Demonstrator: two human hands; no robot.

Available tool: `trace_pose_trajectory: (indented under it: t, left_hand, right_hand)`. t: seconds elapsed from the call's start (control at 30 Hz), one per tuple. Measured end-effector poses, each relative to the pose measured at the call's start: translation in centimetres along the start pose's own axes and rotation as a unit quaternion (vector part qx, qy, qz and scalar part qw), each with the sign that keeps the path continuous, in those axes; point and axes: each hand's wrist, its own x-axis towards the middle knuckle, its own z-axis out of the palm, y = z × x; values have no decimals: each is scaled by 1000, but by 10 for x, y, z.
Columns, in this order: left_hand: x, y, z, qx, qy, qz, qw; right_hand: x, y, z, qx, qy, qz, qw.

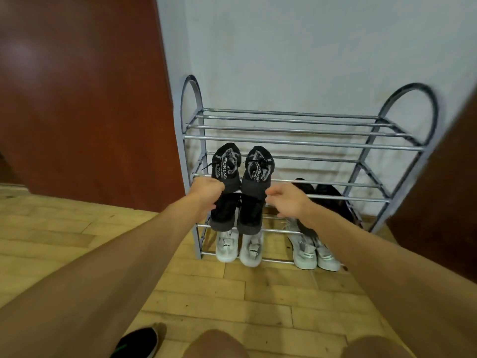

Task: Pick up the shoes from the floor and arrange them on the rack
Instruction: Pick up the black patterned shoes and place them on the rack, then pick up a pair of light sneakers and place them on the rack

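Note:
A grey metal shoe rack [304,137] stands against the white wall. A pair of black shoes with grey printed insoles [242,166] rests on its second shelf from the top, at the left, toes toward the wall. My left hand [207,193] is closed on the heel of the left black shoe. My right hand [287,201] is beside the right shoe's heel, fingers loosely apart, fingertips touching it. Another black pair [236,215] sits on the shelf below, with a dark pair [327,197] to its right. Two white pairs [240,248] [313,254] fill the bottom shelf.
A red-brown door or panel [85,104] stands left of the rack and another dark red surface [451,189] at the right edge. On the wooden floor [258,301], a black shoe with a green mark [136,342] lies at the bottom left. The rack's top shelf holds nothing.

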Motion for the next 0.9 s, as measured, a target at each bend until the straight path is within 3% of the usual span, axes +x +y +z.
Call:
trace_pose_trajectory:
  t: [0.27,0.43,0.6,0.73,0.9]
  left_hand:
    - [-134,28,35,177,-177,158,955]
    - [-195,13,96,289,-259,199,900]
    - [-237,-17,185,379,-319,253,831]
    - [-263,-61,253,400,-415,242,781]
    - [-287,-151,300,395,-460,154,780]
  right_hand:
    - [-157,26,-56,-59,-59,-3,997]
    - [-243,108,-98,-102,-29,88,990]
    - [-308,209,-117,-14,9,226,974]
    - [-346,279,-105,18,27,307,951]
    - [-378,358,-58,16,-21,390,920]
